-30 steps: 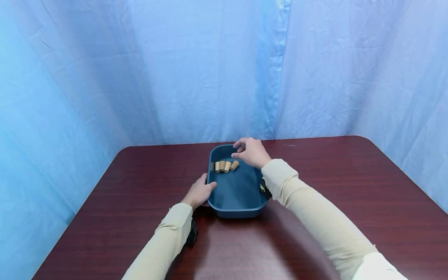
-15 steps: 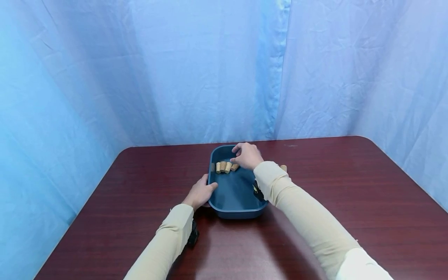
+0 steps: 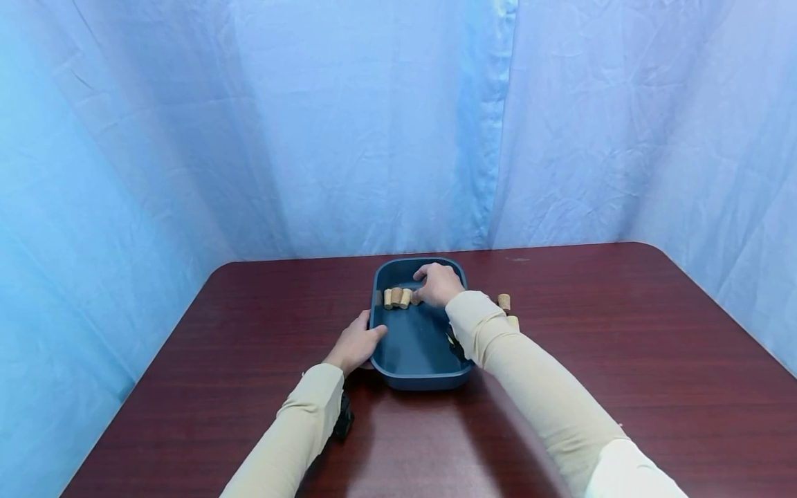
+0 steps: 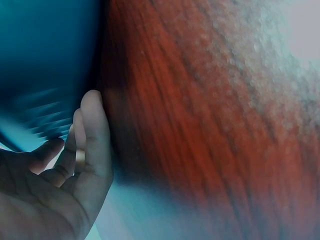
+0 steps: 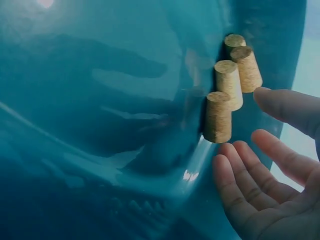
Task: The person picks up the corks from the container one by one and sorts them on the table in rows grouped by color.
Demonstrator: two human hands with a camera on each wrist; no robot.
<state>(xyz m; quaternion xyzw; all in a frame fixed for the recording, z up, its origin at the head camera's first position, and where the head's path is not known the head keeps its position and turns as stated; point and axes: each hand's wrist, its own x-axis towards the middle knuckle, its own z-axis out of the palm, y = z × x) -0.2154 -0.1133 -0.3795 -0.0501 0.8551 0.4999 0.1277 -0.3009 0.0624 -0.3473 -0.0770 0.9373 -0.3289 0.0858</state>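
A dark blue rectangular tray (image 3: 414, 349) with raised walls sits on the table. My left hand (image 3: 355, 344) holds its left side, thumb over the rim; in the left wrist view the fingers lie along the outer wall. Several corks (image 3: 396, 297) stand in a row inside, towards the far end. My right hand (image 3: 438, 285) hovers over the tray beside the rightmost cork. The right wrist view has thumb and fingers spread apart, fingertips close to the nearest cork (image 5: 218, 120); nothing is gripped. Whether they touch it I cannot tell.
Outside the tray, two more corks stand on the dark red wooden table (image 3: 591, 332): one cork (image 3: 504, 302) to the right, another cork (image 3: 513, 322) partly hidden by the right sleeve. A light blue curtain (image 3: 373, 124) hangs behind the table.
My right hand has come down and slightly nearer, towards the rightmost cork. The corks on the table, earlier hidden by the sleeve, have come into view. My left hand stays on the tray.
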